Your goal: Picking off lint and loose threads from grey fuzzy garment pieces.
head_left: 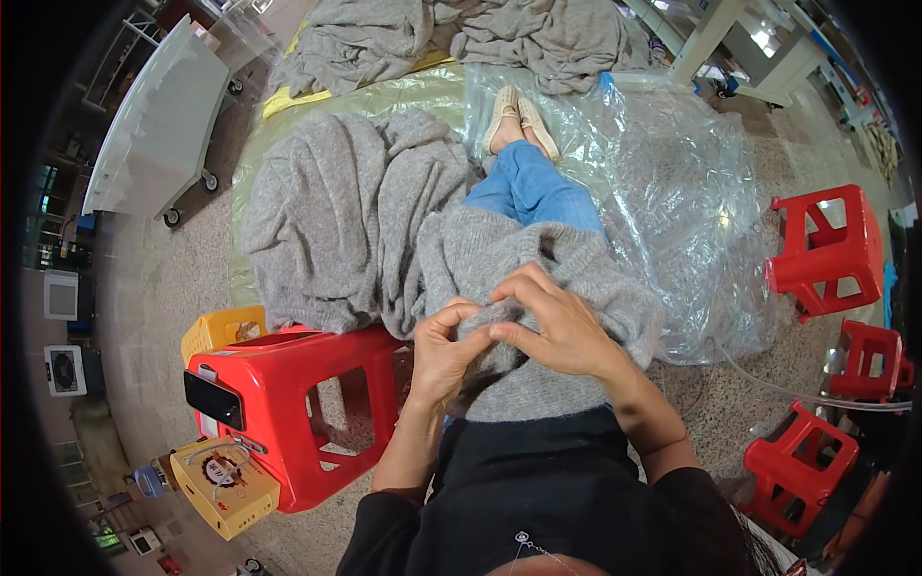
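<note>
A grey fuzzy knit garment [528, 396] lies across my lap, rumpled over my thighs. My left hand [445, 353] pinches a fold of it, thumb pointing inward. Opposite, my right hand [557, 328] grips the same bunched part between thumb and curled fingers. The two thumbs nearly meet over the fold. Whatever is inside the pinched knit is hidden by the fingers. Left of my legs, a heap of similar grey knits [317, 206] spills down to the edge of a red plastic stool [279, 379].
On the stool are a black phone [214, 400] and a yellow box [227, 487]. Clear plastic sheeting [691, 192] covers floor at the right, near several red stools [834, 254]. More grey knits [547, 38] lie beyond my feet. A wheeled white cart [158, 125] stands far left.
</note>
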The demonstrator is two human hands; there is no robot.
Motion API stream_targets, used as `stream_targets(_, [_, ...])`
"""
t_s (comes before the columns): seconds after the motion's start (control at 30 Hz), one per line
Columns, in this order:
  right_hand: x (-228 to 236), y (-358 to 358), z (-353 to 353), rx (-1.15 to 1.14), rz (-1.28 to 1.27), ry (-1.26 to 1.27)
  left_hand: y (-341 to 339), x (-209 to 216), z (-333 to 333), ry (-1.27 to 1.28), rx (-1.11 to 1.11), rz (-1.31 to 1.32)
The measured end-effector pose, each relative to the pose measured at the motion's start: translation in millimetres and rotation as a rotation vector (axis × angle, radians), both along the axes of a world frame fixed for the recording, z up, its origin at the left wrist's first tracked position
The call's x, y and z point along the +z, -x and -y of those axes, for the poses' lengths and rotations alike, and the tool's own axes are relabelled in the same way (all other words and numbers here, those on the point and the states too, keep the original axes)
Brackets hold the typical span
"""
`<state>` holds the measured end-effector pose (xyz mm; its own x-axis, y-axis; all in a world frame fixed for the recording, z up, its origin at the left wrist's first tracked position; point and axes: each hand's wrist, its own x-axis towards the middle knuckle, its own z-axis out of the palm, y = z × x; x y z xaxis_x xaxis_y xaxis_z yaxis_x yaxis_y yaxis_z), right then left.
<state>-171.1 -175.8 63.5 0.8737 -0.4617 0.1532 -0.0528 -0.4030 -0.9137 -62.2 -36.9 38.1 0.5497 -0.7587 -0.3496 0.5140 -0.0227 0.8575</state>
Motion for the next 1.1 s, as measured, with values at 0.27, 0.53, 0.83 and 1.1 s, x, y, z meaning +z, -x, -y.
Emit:
stream_targets(0.27, [-0.6, 2.2, -6.3, 0.129, 0.071, 0.308, 9.4, -1.8, 5.0, 0.054, 0.254, 0.052])
stream_targets(0.53, [-22.3, 4.7, -23.2, 0.111, 0.117, 0.104, 17.3, -25.7, 11.4, 0.028, 0.382, 0.256])
stream_targets(0.83, [-6.4, 46.6, 25.9, 0.024, -0.153, 0.122, -28.8, 0.9, -16.9, 0.129, 0.161, -0.259])
stream_targets(1.1, [-6.4, 62.6, 29.2, -0.154, -0.046, 0.106, -25.6, 5.7, -25.4, 0.271, 0.13, -0.328])
